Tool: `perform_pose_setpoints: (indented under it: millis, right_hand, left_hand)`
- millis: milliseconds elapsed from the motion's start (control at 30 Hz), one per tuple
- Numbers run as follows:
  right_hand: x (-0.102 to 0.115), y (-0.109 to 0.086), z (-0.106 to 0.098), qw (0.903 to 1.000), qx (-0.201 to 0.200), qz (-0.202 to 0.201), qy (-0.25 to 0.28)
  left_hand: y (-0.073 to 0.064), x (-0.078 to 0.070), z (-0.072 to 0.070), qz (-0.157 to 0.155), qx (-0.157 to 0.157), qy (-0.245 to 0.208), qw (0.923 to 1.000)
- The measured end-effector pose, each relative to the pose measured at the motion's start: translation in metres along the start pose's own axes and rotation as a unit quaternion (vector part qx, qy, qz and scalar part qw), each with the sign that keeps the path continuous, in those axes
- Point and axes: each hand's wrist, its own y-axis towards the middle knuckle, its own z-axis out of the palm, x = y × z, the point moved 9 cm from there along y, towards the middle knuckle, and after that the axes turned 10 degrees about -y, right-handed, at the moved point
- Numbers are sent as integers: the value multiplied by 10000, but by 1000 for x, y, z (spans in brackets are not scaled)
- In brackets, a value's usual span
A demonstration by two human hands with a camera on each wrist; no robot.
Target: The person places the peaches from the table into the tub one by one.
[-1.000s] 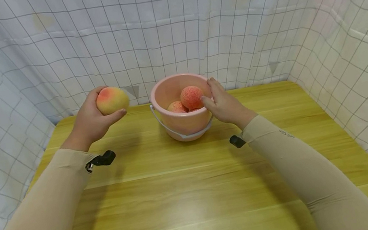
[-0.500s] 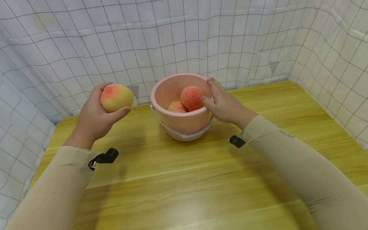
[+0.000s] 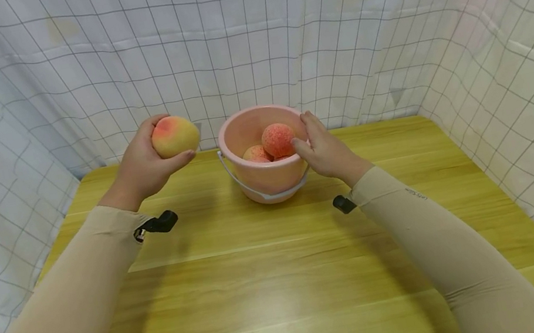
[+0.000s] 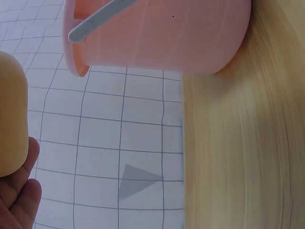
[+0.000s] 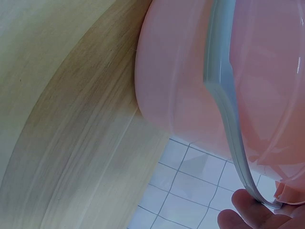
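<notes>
My left hand point(image 3: 140, 170) grips a yellow peach point(image 3: 176, 136) with a red blush, held up in the air to the left of the bucket. In the left wrist view the peach point(image 4: 12, 114) shows at the left edge with fingertips under it. A pink bucket point(image 3: 269, 178) stands upright on the table, its grey handle point(image 5: 224, 90) hanging down at the front. Inside lie a red speckled peach point(image 3: 278, 139) and a paler one point(image 3: 256, 154), partly hidden by the rim. My right hand point(image 3: 328, 153) holds the bucket's right rim, thumb toward the inside, fingers outside.
The wooden table point(image 3: 266, 285) ends just behind the bucket. Beyond it hangs a white checked curtain point(image 3: 243, 33), which also encloses both sides. Black camera mounts point(image 3: 161, 222) stick out from the sleeves at both wrists.
My left hand has moved a little to the right and slightly up with the peach, closer to the bucket. The right hand and the bucket stay where they were.
</notes>
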Motion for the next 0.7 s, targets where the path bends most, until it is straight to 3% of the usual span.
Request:
perform_pose_setpoints:
  millis: [700]
  right_hand:
    - [0,1,0,10000,-42,-57,-33]
  left_hand:
    - [4,-5,6,67,70,57,9999]
